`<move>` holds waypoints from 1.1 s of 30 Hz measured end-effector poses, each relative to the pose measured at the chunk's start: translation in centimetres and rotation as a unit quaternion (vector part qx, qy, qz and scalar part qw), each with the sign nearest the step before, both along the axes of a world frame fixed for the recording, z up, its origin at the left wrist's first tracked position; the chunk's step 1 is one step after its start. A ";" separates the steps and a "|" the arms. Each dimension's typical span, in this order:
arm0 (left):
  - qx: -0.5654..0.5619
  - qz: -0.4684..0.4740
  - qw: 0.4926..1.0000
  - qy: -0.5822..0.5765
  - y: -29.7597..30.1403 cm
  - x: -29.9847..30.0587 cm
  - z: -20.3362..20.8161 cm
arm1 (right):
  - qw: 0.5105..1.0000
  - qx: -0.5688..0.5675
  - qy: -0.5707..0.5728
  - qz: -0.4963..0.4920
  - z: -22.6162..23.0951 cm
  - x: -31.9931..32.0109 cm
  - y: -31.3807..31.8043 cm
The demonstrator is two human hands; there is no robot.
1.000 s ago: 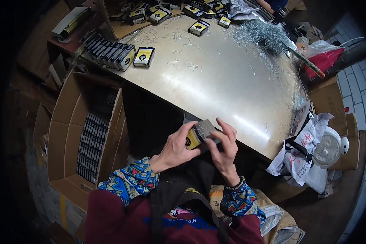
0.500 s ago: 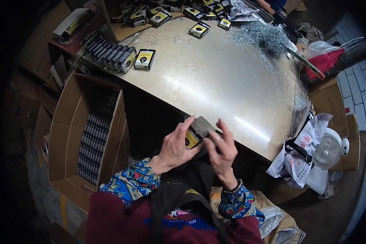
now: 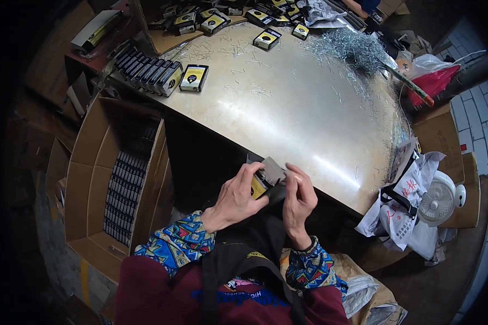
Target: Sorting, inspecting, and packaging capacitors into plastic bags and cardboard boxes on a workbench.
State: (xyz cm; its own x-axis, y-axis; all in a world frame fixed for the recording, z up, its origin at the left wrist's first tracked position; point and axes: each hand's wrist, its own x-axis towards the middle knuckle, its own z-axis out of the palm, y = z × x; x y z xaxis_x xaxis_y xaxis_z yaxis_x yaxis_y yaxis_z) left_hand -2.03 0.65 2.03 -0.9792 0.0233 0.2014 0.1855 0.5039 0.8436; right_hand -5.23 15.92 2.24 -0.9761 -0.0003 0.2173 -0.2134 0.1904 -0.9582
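Note:
My left hand point(image 3: 234, 196) grips a small black-and-yellow cardboard box point(image 3: 259, 187) just off the table's front edge. The box's grey flap point(image 3: 274, 164) stands open toward the table, and something shiny shows at its mouth, too small to make out. Close on the right side of the box is my right hand point(image 3: 299, 203), its fingers drawn together by the flap. Whatever those fingertips hold, if anything, is hidden. On the metal-topped table point(image 3: 287, 119), thin bent wire pieces point(image 3: 260, 92) lie scattered.
One box point(image 3: 194, 78) lies beside a row of standing boxes point(image 3: 149, 73) at the table's left edge. More boxes are heaped at the back. A tangled wire pile point(image 3: 352, 50) lies back right. Left below stands an open carton point(image 3: 126, 197) with packed boxes; a white fan point(image 3: 438, 199) is right.
My right hand's fingers, spread apart before, have come together beside the flap. My left hand and the box have shifted slightly to the right.

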 end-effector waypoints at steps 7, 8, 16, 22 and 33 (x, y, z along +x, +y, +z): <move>-0.001 0.006 1.000 -0.003 -0.2 0.1 -0.4 | 0.998 0.041 0.016 0.048 0.1 0.8 -0.1; -0.004 0.003 1.000 0.011 0.0 0.1 -0.4 | 0.998 0.041 0.016 0.049 -0.2 0.8 -0.1; 0.172 0.007 0.983 -0.061 -0.5 -0.4 0.0 | 0.943 -0.253 -0.190 0.105 -0.6 0.4 1.1; 0.404 -0.145 0.868 -0.252 -1.4 -0.8 0.7 | 0.984 -0.039 0.080 0.155 -0.8 0.5 2.0; 0.054 0.011 0.998 0.015 -0.6 -0.6 0.6 | 0.959 0.143 0.244 -0.034 0.7 0.1 -0.9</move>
State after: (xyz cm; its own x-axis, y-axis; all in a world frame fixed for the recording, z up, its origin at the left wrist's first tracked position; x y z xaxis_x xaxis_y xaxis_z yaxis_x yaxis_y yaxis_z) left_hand -2.61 0.09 2.66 -0.9727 -0.0217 0.2312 0.2017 0.4145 0.8874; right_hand -5.09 15.04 2.97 -0.7583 -0.0668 0.6485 -0.6003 0.4596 -0.6546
